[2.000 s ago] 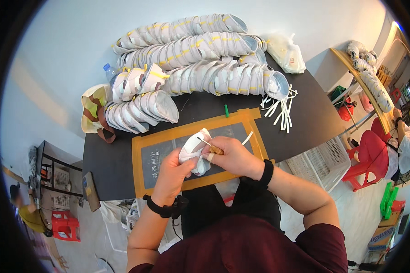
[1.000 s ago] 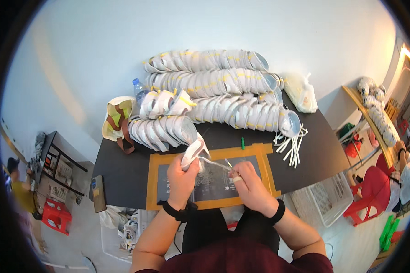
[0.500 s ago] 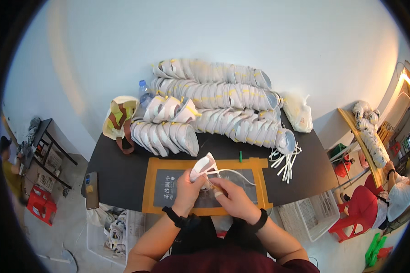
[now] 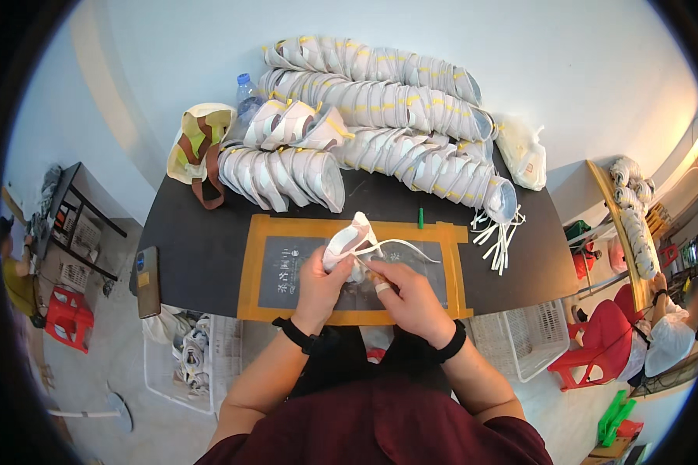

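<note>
My left hand point(image 4: 319, 285) is closed around a pale pink and white shoe upper point(image 4: 347, 236), held over the dark sheet. A white shoelace point(image 4: 408, 246) trails from the upper toward the right in a curve. At the upper's lower right edge, the fingers of my right hand point(image 4: 408, 297) are pinched together close to my left fingertips. What sits between them is too small and covered to make out. Under both hands lies the dark sheet point(image 4: 434, 283), bordered with tan tape. A small green object point(image 4: 421, 218) lies beyond it.
Rows of nested shoe uppers point(image 4: 380, 101) fill the table's back. Loose white laces point(image 4: 502, 240) hang by the right row. A bag point(image 4: 184, 159) and phone point(image 4: 148, 283) are left. Crates point(image 4: 233, 341) stand below. A person point(image 4: 667, 341) sits at right, another at far left.
The view has shifted, so the table and rows appear higher in the picture. My hands keep hold at the shoe upper, with only a slight change in finger position.
</note>
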`<state>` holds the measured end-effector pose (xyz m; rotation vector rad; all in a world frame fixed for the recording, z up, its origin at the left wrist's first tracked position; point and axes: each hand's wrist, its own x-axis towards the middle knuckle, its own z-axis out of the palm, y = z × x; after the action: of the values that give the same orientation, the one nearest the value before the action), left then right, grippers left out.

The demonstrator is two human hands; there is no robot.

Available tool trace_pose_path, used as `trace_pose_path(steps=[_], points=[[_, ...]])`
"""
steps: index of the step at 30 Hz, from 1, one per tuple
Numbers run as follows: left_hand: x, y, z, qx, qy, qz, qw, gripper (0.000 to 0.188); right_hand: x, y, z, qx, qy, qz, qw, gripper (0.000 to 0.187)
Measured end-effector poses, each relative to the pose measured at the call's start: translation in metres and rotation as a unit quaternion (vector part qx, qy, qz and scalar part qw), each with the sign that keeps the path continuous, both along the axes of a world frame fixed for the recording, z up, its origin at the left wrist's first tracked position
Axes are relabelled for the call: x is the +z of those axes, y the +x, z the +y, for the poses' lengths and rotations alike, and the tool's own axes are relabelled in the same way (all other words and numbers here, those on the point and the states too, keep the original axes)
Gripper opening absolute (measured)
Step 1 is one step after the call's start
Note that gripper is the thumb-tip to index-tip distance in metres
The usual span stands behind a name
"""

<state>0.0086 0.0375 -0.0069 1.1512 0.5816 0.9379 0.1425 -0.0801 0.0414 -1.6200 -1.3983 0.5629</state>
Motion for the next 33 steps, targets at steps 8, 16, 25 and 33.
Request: trace_pose_path(steps=[8,16,25,33], points=[[0.004,-0.003,-0.003,-0.005,0.013,0.009,1.000,0.016,0.004,0.005,-0.002,0.011,0.001,-0.028,1.000,0.034],[0.000,-0.002,-0.001,-0.004,0.025,0.024,0.999,0.016,0.007,0.004,-0.001,0.007,0.000,-0.094,0.996,0.035],[-0.006,0.001,-0.001,0.011,0.018,-0.005,1.000,0.018,0.012,-0.002,-0.003,0.006,-0.010,-0.093,0.996,0.035],[-0.006,0.002,0.000,0.005,0.013,0.001,1.000,0.017,0.012,-0.001,-0.001,0.006,-0.026,-0.095,0.995,0.035]])
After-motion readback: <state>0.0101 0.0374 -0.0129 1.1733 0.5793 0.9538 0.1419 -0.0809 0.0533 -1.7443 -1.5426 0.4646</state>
